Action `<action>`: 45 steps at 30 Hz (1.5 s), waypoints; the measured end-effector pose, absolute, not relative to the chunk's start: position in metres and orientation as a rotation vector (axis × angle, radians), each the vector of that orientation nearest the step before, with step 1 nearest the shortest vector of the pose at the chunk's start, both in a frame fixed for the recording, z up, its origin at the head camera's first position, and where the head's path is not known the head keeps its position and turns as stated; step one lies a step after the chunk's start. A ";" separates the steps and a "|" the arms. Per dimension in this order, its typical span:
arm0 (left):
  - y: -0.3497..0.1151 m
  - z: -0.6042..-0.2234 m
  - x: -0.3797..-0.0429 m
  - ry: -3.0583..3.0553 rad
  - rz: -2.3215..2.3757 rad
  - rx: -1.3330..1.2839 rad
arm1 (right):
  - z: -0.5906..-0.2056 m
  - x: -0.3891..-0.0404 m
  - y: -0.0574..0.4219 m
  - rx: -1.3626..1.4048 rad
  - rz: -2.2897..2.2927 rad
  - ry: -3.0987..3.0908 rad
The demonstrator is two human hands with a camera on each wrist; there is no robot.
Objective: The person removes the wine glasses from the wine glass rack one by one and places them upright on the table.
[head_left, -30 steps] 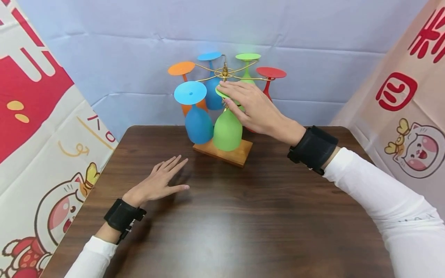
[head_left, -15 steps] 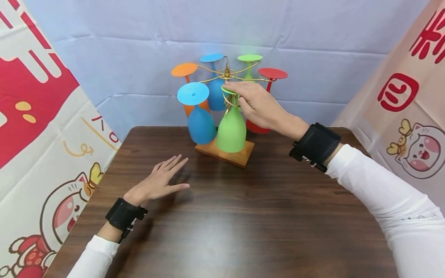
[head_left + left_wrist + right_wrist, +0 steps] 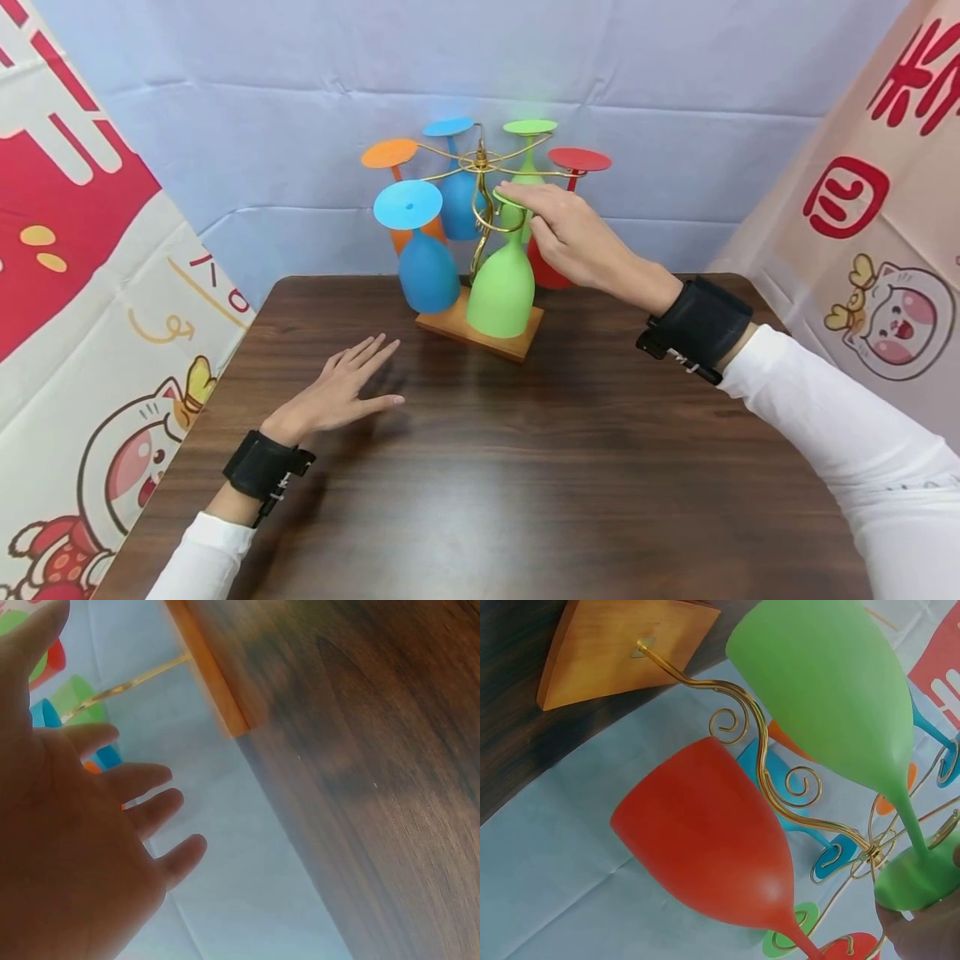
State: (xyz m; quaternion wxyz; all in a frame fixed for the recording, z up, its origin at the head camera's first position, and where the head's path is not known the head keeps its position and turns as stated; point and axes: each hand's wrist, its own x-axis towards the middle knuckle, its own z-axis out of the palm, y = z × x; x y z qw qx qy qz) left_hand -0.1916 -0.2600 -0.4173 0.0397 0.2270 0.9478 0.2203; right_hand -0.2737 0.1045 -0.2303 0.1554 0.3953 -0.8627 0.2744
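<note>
My right hand (image 3: 577,233) holds an upside-down green wine glass (image 3: 501,292) by its round foot, fingers over the top. In the right wrist view fingers (image 3: 930,930) are at the rim of that foot, where the end of a gold wire curl overlaps it. The glass is at the front of a gold wire glass rack (image 3: 482,160) on a wooden base (image 3: 450,318). My left hand (image 3: 330,396) is spread, palm down, low at the table's left side, holding nothing. In the left wrist view its fingers are apart.
Other upside-down glasses hang around the rack: a blue one (image 3: 427,271) at front left, an orange one (image 3: 389,152), another blue (image 3: 448,127), another green (image 3: 529,127) and a red one (image 3: 712,840). The dark wooden table (image 3: 480,483) meets cloth backdrops behind and at both sides.
My right hand has moved slightly right and toward me with the green glass, and more of the gold curl beside its stem now shows. The left hand has stayed put.
</note>
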 end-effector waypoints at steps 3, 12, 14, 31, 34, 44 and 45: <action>-0.261 -0.420 -0.191 2.914 0.680 0.699 | -0.233 -0.271 0.106 1.147 0.779 -2.451; -0.262 -0.424 -0.191 2.929 0.651 0.715 | -0.243 -0.266 0.110 1.165 0.744 -2.344; -0.262 -0.424 -0.191 2.942 0.641 0.718 | -0.245 -0.266 0.110 1.169 0.732 -2.316; -0.263 -0.425 -0.191 2.959 0.594 0.731 | -0.252 -0.268 0.117 1.122 0.713 -2.241; -0.263 -0.425 -0.191 2.964 0.591 0.734 | -0.253 -0.268 0.119 1.112 0.726 -2.253; -0.264 -0.426 -0.191 2.964 0.584 0.714 | -0.254 -0.265 0.121 1.113 0.724 -2.246; -0.264 -0.426 -0.191 2.965 0.585 0.713 | -0.255 -0.265 0.122 1.107 0.722 -2.251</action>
